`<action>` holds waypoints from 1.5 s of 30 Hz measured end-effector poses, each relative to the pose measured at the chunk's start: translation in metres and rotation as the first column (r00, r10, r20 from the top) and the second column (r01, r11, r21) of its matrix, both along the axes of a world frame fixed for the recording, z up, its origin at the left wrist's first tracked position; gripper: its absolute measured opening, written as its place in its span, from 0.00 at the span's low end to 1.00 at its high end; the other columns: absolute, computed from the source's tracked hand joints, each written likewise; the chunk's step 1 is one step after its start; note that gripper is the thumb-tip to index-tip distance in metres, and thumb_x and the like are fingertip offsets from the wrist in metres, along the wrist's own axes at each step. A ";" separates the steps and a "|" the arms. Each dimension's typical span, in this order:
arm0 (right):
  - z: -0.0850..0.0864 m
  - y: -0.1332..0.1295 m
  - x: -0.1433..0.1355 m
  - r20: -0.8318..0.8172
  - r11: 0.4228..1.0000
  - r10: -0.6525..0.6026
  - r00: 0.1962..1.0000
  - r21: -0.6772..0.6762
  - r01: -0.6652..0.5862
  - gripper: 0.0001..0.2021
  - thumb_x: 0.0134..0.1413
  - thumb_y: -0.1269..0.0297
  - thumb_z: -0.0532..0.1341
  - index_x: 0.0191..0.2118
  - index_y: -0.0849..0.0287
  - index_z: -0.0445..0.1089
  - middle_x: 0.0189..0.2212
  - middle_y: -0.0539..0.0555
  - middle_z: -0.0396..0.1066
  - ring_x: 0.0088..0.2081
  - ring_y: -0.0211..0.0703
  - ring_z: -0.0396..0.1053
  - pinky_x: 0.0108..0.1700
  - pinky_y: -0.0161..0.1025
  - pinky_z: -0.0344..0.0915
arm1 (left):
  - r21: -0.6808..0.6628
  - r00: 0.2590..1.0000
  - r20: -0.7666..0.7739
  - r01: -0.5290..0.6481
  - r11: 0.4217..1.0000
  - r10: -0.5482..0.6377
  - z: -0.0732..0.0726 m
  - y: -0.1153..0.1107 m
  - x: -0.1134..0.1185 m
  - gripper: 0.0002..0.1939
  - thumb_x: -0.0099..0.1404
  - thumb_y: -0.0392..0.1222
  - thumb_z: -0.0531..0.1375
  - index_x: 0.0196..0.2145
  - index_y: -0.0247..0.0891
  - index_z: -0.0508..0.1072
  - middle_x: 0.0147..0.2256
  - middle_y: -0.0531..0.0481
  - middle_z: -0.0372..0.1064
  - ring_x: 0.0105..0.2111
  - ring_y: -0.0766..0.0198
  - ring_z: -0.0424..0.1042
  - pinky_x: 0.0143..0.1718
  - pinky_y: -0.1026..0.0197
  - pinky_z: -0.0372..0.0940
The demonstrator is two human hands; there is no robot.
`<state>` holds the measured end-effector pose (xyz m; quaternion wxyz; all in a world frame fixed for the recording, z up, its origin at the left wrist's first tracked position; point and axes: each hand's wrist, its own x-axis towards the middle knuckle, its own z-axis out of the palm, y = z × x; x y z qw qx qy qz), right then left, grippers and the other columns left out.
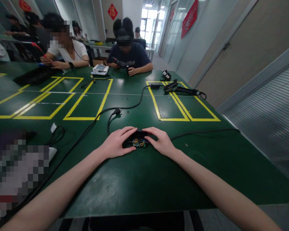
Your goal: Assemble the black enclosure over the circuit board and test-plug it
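Observation:
On the table in front of me sits a small opened black power adapter, its green circuit board showing copper coils and other parts. Behind the board stands a black cover piece. My left hand grips the left side, thumb at the board's near left edge and fingers at the black cover. From the right, my right hand pinches the cover, with its fingertips on top and its thumb by the board. The fingers partly hide the casing. A black cord leads away to the right.
The green table carries yellow tape outlines. A black plug and long cable lie beyond my left hand. Farther off are a black corded tool, a white device and a black tray. Two people sit opposite, working with their hands.

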<state>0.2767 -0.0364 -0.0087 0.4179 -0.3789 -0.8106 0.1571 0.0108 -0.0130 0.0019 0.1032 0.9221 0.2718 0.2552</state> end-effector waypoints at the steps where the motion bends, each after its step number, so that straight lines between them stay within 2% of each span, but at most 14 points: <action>1: 0.000 0.000 0.000 -0.001 1.000 0.003 1.000 -0.002 -0.003 0.14 0.66 0.68 0.61 0.55 0.52 0.74 0.47 0.56 0.79 0.48 0.48 0.78 0.54 0.48 0.76 | 0.004 1.000 0.008 0.000 1.000 0.000 0.000 0.000 0.000 0.37 0.69 0.50 0.64 0.70 0.42 0.57 0.62 0.37 0.65 0.58 0.48 0.72 0.58 0.47 0.71; 6: -0.001 -0.001 0.002 -0.006 0.998 -0.015 1.000 -0.060 0.014 0.12 0.65 0.68 0.61 0.52 0.53 0.75 0.44 0.55 0.79 0.43 0.47 0.79 0.49 0.47 0.78 | -0.008 0.999 0.042 0.033 0.999 -0.033 0.000 -0.001 0.001 0.32 0.68 0.48 0.64 0.67 0.43 0.62 0.59 0.39 0.69 0.55 0.51 0.75 0.55 0.50 0.73; 13: 0.001 -0.001 0.002 -0.086 0.990 -0.026 0.996 -0.144 0.013 0.09 0.63 0.67 0.63 0.48 0.55 0.73 0.42 0.55 0.79 0.40 0.46 0.79 0.47 0.45 0.79 | -0.011 0.996 0.089 0.017 1.000 -0.016 0.003 -0.003 0.004 0.37 0.66 0.45 0.66 0.69 0.44 0.60 0.59 0.40 0.68 0.57 0.51 0.73 0.58 0.49 0.72; 22: -0.001 -0.002 0.000 -0.129 0.994 -0.023 0.991 -0.113 0.008 0.08 0.62 0.70 0.63 0.46 0.55 0.71 0.41 0.54 0.78 0.40 0.45 0.78 0.46 0.44 0.79 | -0.016 0.997 0.079 0.027 1.000 -0.025 0.000 -0.003 0.004 0.36 0.67 0.45 0.64 0.69 0.42 0.59 0.59 0.39 0.69 0.56 0.51 0.74 0.57 0.50 0.72; 28: 0.000 -0.001 0.000 -0.096 0.993 0.003 0.995 -0.113 -0.014 0.11 0.63 0.70 0.61 0.50 0.55 0.72 0.42 0.55 0.77 0.42 0.45 0.77 0.48 0.45 0.77 | -0.018 0.997 0.076 0.024 1.000 -0.023 0.001 -0.002 0.005 0.36 0.68 0.45 0.64 0.69 0.43 0.59 0.59 0.40 0.69 0.55 0.53 0.75 0.56 0.51 0.73; 34: 0.003 0.000 0.000 -0.075 0.991 0.012 0.997 -0.131 -0.022 0.10 0.63 0.70 0.61 0.49 0.55 0.73 0.41 0.55 0.76 0.41 0.45 0.76 0.47 0.45 0.77 | -0.018 0.995 0.093 0.041 0.999 -0.039 0.001 -0.002 0.006 0.34 0.68 0.45 0.64 0.68 0.42 0.61 0.58 0.40 0.70 0.53 0.54 0.76 0.54 0.53 0.74; 39: 0.008 -0.002 0.002 -0.046 0.990 0.054 0.997 -0.127 -0.059 0.10 0.63 0.70 0.61 0.49 0.56 0.73 0.39 0.55 0.75 0.41 0.45 0.75 0.45 0.44 0.76 | -0.034 0.993 0.118 0.036 0.999 -0.032 0.004 -0.003 0.007 0.30 0.67 0.45 0.64 0.64 0.41 0.66 0.55 0.41 0.72 0.50 0.55 0.77 0.51 0.54 0.74; 45: 0.016 -0.004 0.004 0.008 0.986 0.130 0.991 -0.102 -0.129 0.07 0.61 0.63 0.66 0.45 0.57 0.75 0.36 0.54 0.72 0.37 0.45 0.72 0.41 0.43 0.72 | -0.087 0.993 0.119 -0.008 0.996 0.018 0.008 -0.005 0.009 0.15 0.67 0.46 0.65 0.49 0.39 0.75 0.40 0.48 0.77 0.37 0.62 0.79 0.39 0.62 0.74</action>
